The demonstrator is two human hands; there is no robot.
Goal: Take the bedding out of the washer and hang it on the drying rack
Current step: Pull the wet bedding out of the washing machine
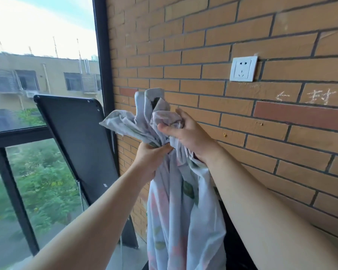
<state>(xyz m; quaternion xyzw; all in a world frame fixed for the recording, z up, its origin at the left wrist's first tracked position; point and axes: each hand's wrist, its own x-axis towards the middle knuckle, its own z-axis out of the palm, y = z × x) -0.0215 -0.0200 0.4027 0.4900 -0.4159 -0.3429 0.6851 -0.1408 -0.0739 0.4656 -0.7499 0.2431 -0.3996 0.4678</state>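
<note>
Both hands, left (151, 154) and right (185, 131), clench bunched bedding (176, 211) near brick wall (242, 26).

Clearances around the two raised hands. The brick wall (242, 36) closed off the far side and the right; a white socket (243, 69) stood proud of it, above and right of the right hand (189, 133). A tilted dark panel (76, 137) and the window frame (103, 55) barred the left, apart from the left hand (150, 158). The hanging bedding (183, 221) filled the gap between the forearms. Open room lay above the bunched cloth, before the wall.
</note>
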